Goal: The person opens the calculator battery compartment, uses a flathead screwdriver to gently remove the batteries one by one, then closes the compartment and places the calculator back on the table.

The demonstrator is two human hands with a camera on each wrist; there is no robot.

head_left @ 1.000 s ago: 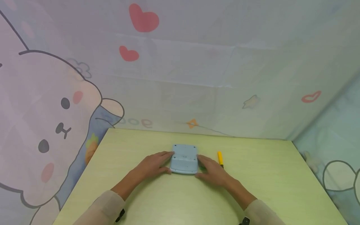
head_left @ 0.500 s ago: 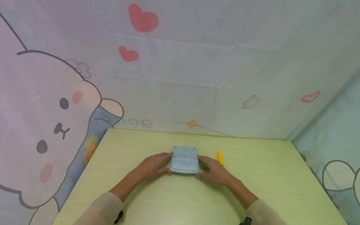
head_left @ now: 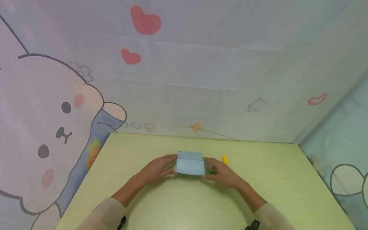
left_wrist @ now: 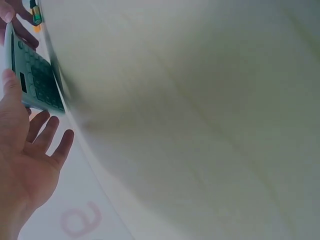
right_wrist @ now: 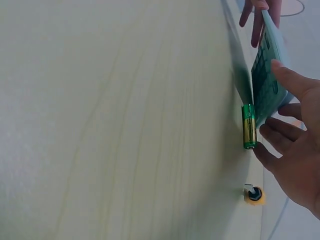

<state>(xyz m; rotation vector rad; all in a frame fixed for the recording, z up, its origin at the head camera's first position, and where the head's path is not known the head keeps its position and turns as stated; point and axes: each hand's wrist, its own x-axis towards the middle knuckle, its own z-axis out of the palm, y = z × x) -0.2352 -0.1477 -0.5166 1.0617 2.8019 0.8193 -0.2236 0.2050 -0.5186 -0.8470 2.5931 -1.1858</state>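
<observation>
A pale blue calculator is face down between both hands, its near edge tilted up off the table. Its dark keys show from below in the left wrist view. My left hand grips its left side, thumb at the near edge. On the right side my right hand holds it the same way, thumb near the front corner. A green and gold battery lies on the table beside the calculator, close to the right fingertips. In the head view the right hand partly hides it.
A yellow stick-shaped tool with a dark end lies just beyond the right hand, partly covered by it. The pale wooden table meets a printed cloth backdrop behind and at both sides.
The calculator's near edge has tipped upward, so its back looks shorter in the head view. Both hands rose slightly with it, and the battery shows more clearly by the right hand.
</observation>
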